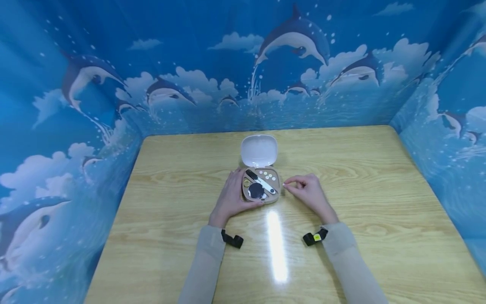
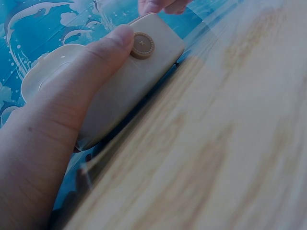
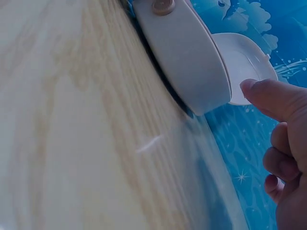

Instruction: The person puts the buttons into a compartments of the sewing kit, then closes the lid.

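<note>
A small sewing kit box [image 1: 280, 192] stands on the table with its white lid [image 1: 259, 150] raised at the back. My left hand [image 1: 231, 194] grips the box from its left side, the thumb along the front beside the round tan latch button [image 2: 142, 45]. Inside lie several white buttons [image 1: 270, 177], a black-and-white slim tool [image 1: 262, 181], a dark round disc [image 1: 256, 191] and a gold ring [image 1: 247, 183]. Just off the box's right edge, my right hand [image 1: 307, 192] pinches a tiny white button [image 1: 284, 185] between thumb and forefinger. In the right wrist view, the button is hidden behind the thumb.
The wood-grain table [image 1: 379, 202] reaches out on both sides of the box. A blue curtain with dolphins [image 1: 212, 76] hangs behind and at the sides. Black straps with small cameras [image 1: 233, 240] sit on both wrists.
</note>
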Demonstrator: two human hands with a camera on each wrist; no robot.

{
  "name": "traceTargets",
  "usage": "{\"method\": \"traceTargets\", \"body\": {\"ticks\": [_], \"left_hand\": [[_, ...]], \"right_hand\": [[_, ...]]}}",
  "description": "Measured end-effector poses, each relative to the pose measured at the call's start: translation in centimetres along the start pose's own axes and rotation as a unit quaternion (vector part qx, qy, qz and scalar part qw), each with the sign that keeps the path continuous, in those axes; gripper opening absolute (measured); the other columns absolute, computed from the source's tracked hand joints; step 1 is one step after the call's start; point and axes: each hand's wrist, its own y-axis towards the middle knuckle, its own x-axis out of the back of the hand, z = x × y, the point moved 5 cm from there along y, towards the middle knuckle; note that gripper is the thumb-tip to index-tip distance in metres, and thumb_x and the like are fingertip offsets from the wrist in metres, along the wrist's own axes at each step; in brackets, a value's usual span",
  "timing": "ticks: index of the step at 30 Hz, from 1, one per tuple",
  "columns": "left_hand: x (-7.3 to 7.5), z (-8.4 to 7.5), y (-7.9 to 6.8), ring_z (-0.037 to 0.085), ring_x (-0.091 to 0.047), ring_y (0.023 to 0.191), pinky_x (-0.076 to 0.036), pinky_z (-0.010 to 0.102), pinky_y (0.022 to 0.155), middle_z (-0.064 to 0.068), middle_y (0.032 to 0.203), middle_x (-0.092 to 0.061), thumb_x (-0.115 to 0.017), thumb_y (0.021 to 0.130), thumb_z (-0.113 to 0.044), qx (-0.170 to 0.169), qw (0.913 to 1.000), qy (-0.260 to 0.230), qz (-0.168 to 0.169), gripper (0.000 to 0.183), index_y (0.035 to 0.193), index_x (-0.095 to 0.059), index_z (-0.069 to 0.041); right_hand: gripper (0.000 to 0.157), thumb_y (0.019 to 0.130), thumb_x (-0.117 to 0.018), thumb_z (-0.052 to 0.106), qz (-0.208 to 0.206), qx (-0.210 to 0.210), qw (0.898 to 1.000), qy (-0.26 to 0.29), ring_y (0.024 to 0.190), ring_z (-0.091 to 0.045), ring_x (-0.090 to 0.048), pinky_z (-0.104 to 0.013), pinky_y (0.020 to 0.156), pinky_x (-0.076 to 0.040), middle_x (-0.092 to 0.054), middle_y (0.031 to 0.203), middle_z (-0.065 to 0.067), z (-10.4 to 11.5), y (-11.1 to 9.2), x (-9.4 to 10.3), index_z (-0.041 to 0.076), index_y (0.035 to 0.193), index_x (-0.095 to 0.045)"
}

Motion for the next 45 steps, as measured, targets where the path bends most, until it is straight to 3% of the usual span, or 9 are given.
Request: {"method": "traceTargets", "body": {"ticks": [12, 20, 25, 31, 45], "left_hand": [[0.1, 0.0, 0.0, 0.024, -0.024, 0.148, -0.008, 0.04, 0.125, 0.006, 0.156, -0.036, -0.073, 0.061, -0.082, -0.002, 1.0, -0.002, 0.0, 0.125, 0.156, -0.025, -0.017], [0.0, 0.0, -0.1, 0.023, -0.022, 0.148, -0.008, 0.038, 0.125, 0.006, 0.157, -0.034, -0.073, 0.061, -0.082, 0.001, 1.0, 0.0, -0.002, 0.125, 0.157, -0.023, -0.019], [-0.1, 0.0, -0.1, 0.023, -0.022, 0.149, -0.008, 0.039, 0.125, 0.004, 0.158, -0.034, -0.073, 0.062, -0.081, -0.002, 1.0, 0.002, -0.001, 0.125, 0.157, -0.023, -0.018], [-0.1, 0.1, 0.0, 0.021, -0.022, 0.148, -0.007, 0.037, 0.125, 0.003, 0.157, -0.034, -0.073, 0.061, -0.082, 0.0, 1.0, 0.002, 0.0, 0.124, 0.157, -0.023, -0.02], [0.1, 0.0, -0.1, 0.023, -0.022, 0.149, -0.007, 0.038, 0.125, 0.004, 0.158, -0.033, -0.074, 0.062, -0.079, -0.002, 1.0, 0.002, 0.001, 0.125, 0.157, -0.022, -0.019]], "right_hand": [[0.015, 0.083, -0.081, 0.03, 0.024, -0.01, 1.0, 0.004, 0.06, -0.02, -0.039, -0.034, 0.074, -0.035, -0.043, 0.05, 0.005, 1.1, 1.4, -1.5, 0.018, 0.093, -0.079], [0.015, 0.083, -0.082, 0.026, 0.036, -0.003, 0.999, -0.024, 0.061, -0.02, -0.038, -0.033, 0.069, -0.033, -0.043, 0.05, 0.006, 1.3, 2.3, -2.2, 0.016, 0.093, -0.079], [0.011, 0.083, -0.081, 0.024, 0.059, -0.011, 0.997, -0.046, 0.064, -0.021, -0.039, -0.034, 0.073, -0.033, -0.044, 0.051, 0.006, 1.6, 2.6, -2.2, 0.017, 0.091, -0.079], [0.006, 0.084, -0.08, 0.022, 0.082, 0.008, 0.993, -0.087, 0.054, -0.017, -0.041, -0.037, 0.08, -0.037, -0.045, 0.049, 0.007, 2.3, 3.1, -2.2, 0.018, 0.088, -0.079], [0.006, 0.084, -0.079, 0.02, 0.094, -0.001, 0.991, -0.099, 0.048, -0.015, -0.041, -0.046, 0.09, -0.042, -0.046, 0.049, 0.007, 2.9, 3.3, -2.3, 0.016, 0.09, -0.079]]}}
